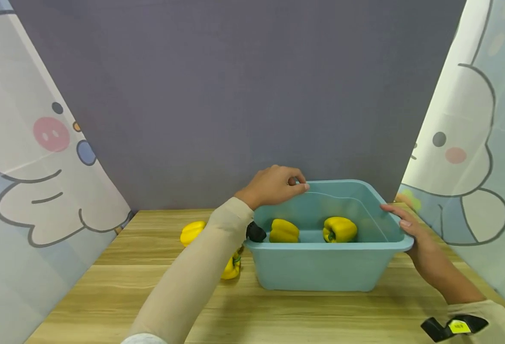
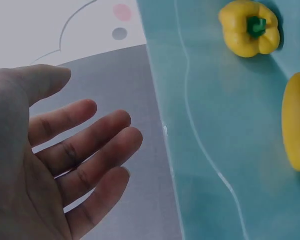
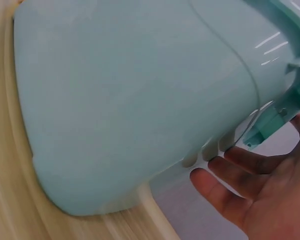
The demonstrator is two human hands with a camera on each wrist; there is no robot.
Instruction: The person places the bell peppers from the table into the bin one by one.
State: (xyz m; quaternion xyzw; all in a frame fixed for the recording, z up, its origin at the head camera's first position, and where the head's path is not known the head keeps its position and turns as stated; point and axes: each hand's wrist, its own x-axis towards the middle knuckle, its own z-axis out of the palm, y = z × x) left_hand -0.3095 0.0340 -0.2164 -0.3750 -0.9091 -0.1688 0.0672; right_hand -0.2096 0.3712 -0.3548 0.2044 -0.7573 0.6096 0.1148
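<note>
A light blue plastic bin (image 1: 317,267) stands on the wooden table with two yellow bell peppers inside: one (image 1: 284,231) at left, the other (image 1: 340,229) at right with its green stem showing. My left hand (image 1: 276,184) is over the bin's back left rim, holding nothing; its fingers look loosely bent and spread in the left wrist view. My right hand (image 1: 415,234) grips the bin's right rim, its fingertips against the outer wall beneath the rim in the right wrist view. Left of the bin lie more yellow bell peppers (image 1: 192,232), partly hidden by my left forearm.
The wooden table (image 1: 149,267) extends left and in front of the bin. A grey panel (image 1: 252,95) rises behind it. Cartoon-printed cloths (image 1: 20,191) hang at both sides. A black strap (image 1: 454,327) wraps the right sleeve.
</note>
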